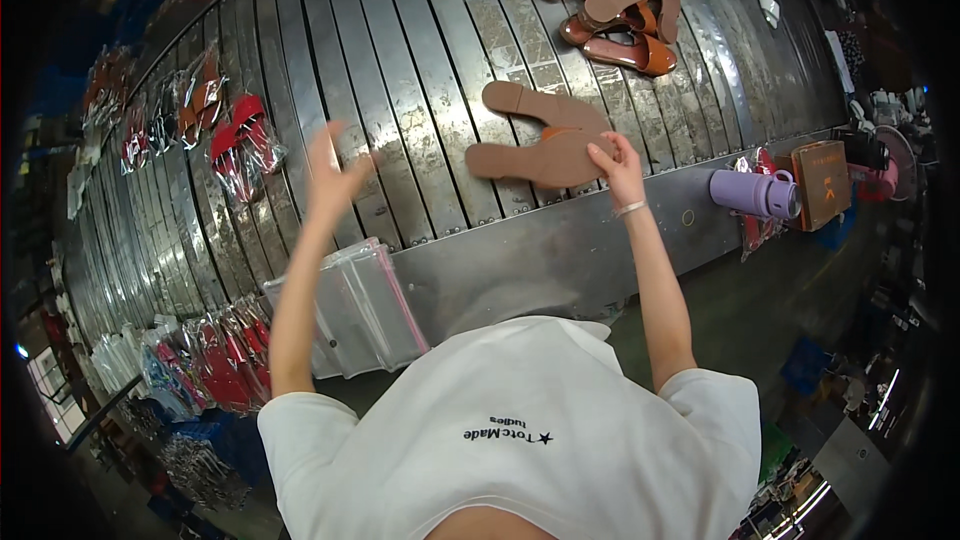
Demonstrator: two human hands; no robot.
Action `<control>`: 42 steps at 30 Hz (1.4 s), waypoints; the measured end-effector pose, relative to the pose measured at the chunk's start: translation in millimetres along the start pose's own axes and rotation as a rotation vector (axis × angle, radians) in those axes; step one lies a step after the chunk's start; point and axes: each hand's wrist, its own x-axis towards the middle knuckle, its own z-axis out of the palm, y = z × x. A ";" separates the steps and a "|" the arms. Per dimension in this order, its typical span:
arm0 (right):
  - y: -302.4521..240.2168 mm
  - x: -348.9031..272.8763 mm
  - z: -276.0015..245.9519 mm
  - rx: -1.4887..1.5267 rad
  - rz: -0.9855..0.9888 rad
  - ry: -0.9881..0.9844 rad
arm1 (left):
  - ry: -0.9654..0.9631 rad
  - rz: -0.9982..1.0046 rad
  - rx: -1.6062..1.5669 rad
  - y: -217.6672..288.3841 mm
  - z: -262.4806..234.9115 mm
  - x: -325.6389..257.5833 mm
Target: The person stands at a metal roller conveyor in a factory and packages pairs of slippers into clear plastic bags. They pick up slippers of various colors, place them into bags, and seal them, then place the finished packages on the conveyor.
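Note:
A pair of brown sandals (545, 162) is turned with the soles toward me, over the slatted metal conveyor. My right hand (622, 175) pinches them by the toe ends, thumb pressed on the nearer sole. A bit of orange strap shows between the two soles. My left hand (338, 175) reaches over the slats to the left, slightly blurred, its fingers apart and nothing in it. Below that hand, a stack of clear plastic bags (365, 310) hangs at the conveyor's near edge.
Brown and orange sandals (625, 15) lie piled at the far side. Bagged red sandals (245, 145) rest on the left slats. A purple tumbler (755, 193) and a brown box (822, 185) stand at right. More bagged red sandals (225, 355) line the near left edge.

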 end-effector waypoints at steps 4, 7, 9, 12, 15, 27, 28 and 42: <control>-27.5 -42.4 26.1 0.109 -0.105 0.000 | -0.303 0.526 -0.107 145.7 52.8 -37.5; -71.2 -75.2 19.2 0.075 -0.172 -0.146 | -0.250 0.450 -0.047 164.4 80.6 -46.2; -85.5 -90.4 -15.2 0.376 -0.225 -0.322 | -0.183 0.518 -0.090 183.9 71.7 -55.9; -76.6 -117.0 -69.2 0.160 -0.395 -0.109 | -0.345 0.028 -0.841 213.0 46.9 -85.3; -16.1 -149.4 -82.6 0.238 -0.123 -0.315 | -0.297 -0.093 -1.310 238.0 25.5 -123.3; 72.7 -194.5 29.4 0.745 0.292 -0.386 | -0.054 -0.190 -1.391 239.1 -3.9 -209.1; 60.0 -196.2 32.1 0.589 0.224 -0.355 | 0.009 -0.250 -1.383 221.9 -1.6 -216.3; 80.2 -199.8 125.0 -0.530 0.091 -0.924 | 0.537 -0.172 0.038 -23.5 34.4 -320.7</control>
